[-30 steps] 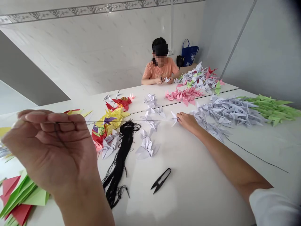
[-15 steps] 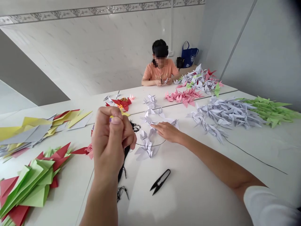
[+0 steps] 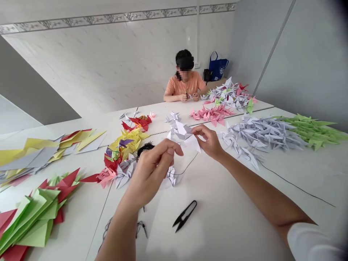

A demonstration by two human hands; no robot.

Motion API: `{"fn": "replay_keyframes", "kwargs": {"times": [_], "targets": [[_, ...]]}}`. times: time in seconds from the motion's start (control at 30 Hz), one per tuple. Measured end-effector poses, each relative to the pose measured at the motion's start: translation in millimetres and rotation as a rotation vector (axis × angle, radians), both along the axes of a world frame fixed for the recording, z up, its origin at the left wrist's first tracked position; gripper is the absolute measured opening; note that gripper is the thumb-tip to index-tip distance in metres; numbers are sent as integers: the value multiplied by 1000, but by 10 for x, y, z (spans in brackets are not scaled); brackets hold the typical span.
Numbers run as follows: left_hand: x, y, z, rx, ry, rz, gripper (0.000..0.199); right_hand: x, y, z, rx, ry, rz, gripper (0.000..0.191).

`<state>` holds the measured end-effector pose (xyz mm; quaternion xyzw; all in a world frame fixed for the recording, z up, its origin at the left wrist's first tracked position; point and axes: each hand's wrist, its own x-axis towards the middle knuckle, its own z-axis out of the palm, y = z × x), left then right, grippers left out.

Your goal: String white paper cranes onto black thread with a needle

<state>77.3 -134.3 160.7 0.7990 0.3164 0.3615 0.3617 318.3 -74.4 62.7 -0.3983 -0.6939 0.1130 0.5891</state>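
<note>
A white paper crane point(image 3: 182, 137) is held up at centre frame, above a white table point(image 3: 231, 221), between both hands. The right hand point(image 3: 210, 142) is curled around the crane's right end, with its fingers point(image 3: 202, 131) partly closed on the paper, so a light hold is judged. The left hand point(image 3: 149, 177) lies just left of and below the crane, its fingers bent and drawn together, with the index fingertip point(image 3: 174, 151) near the crane's lower edge. Whether that hand has hold of the paper or of a thread cannot be told. A black thread point(image 3: 187, 167) curves down from under the crane toward the left hand.

The step in hand is judged to be the fitting of the crane onto this thread; the next move is judged to call for the thread being kept free of the folds. The crane's long axis runs roughly across the frame, falling slightly to the right, and one pointed tip is directed lower right.

Black thread snips point(image 3: 184, 216) lie on the table at lower centre. Grey-white paper cranes point(image 3: 261, 132) and green paper cranes point(image 3: 310, 132) are heaped at right. Pink paper cranes point(image 3: 212, 115) lie beyond the hands. A seated co-worker in an orange top point(image 3: 185, 85) is seen at the far side, with both hands at a small white paper piece point(image 3: 191, 96).
</note>
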Motion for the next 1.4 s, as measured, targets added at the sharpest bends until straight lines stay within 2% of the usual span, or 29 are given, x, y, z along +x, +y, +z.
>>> {"fn": "replay_keyframes", "kwargs": {"times": [0.07,0.17,0.3,0.53,0.67,0.73,0.87,0.97,1.07,1.17,1.23,1.3,1.4], "targets": [[6,-2,-1,59,111,-27,27,-58,-89,88,111,120,79,4],[14,-19,28,149,240,-117,25,-144,-224,205,212,243,158,6],[35,-44,56,178,339,-218,28,-200,-361,315,174,304,173,1],[64,-27,47,176,453,-167,25,-261,-483,379,125,402,164,6],[68,-6,34,161,473,-153,25,-324,-555,462,-57,597,196,19],[66,1,29,162,477,-154,27,-345,-578,499,-188,705,266,24],[55,2,33,154,485,-149,30,-369,-580,514,-425,903,438,24],[53,-5,38,139,485,-154,31,-389,-586,508,-565,1008,475,25],[57,-13,41,135,497,-150,31,-405,-599,505,-625,1032,484,25],[51,-38,64,118,516,-185,33,-397,-540,446,-635,999,454,27],[38,-72,96,98,539,-272,34,-375,-428,335,-638,936,364,31],[24,-121,137,80,583,-411,33,-355,-275,163,-650,862,252,37],[25,-205,183,48,660,-599,29,-370,-73,-149,-710,788,233,40]]}}
